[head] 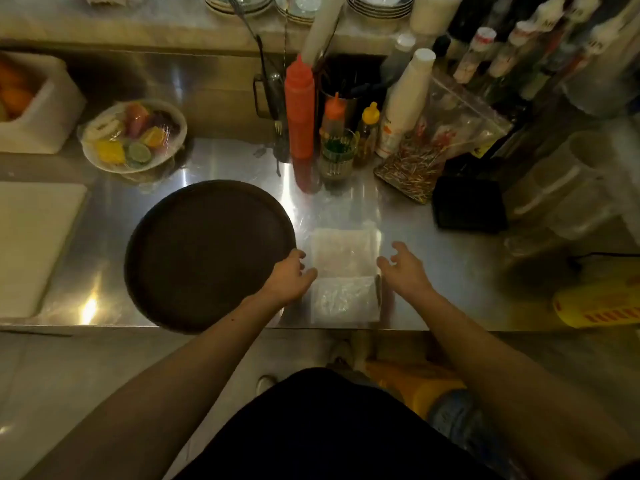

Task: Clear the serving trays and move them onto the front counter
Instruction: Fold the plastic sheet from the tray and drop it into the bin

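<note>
A round dark brown serving tray lies on the steel counter, its near rim overhanging the counter's front edge. Nothing is on it. My left hand grips the tray's right rim. My right hand hovers open above the counter, fingers spread, holding nothing. Between my hands lie two clear plastic packets with pale contents.
A wrapped plate of cut fruit sits at back left, near a white box and a white board. Sauce bottles, a glass, a toothpick bag and a black box crowd the back right.
</note>
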